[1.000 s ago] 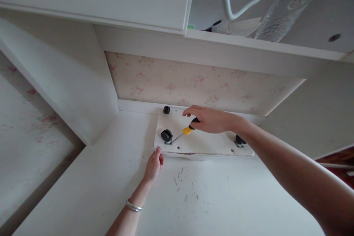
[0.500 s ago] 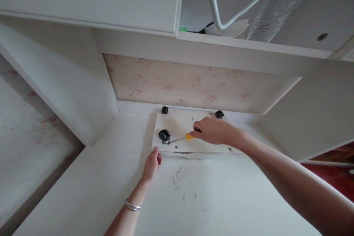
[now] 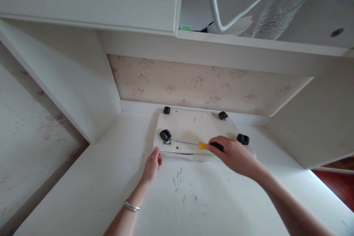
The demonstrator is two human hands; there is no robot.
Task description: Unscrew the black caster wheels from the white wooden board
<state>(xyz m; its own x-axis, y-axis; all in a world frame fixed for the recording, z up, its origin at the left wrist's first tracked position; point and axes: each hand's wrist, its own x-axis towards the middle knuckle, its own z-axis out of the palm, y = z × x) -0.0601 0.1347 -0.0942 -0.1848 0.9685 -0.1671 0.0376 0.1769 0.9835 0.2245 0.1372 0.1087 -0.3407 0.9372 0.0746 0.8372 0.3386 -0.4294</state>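
A white board lies on the desk against the wall, with black caster wheels at its corners. My right hand grips the yellow and black handle of a screwdriver. Its thin shaft points left, and the tip is apart from the metal plate of the front left caster. At the board's front left corner, my left hand has its thumb on the edge and its fingers curled. Behind my right hand sits the front right caster; another caster is at the back right.
The white desk bears dark scuffs. Above hangs a cabinet shelf with a clear plastic bottle and a looping white cable. A side panel stands left, another right. Floral wallpaper covers the back.
My right hand has moved right and toward me, drawing the screwdriver tip away from the front left caster. The front right caster has come into view. My left hand stays at the corner.
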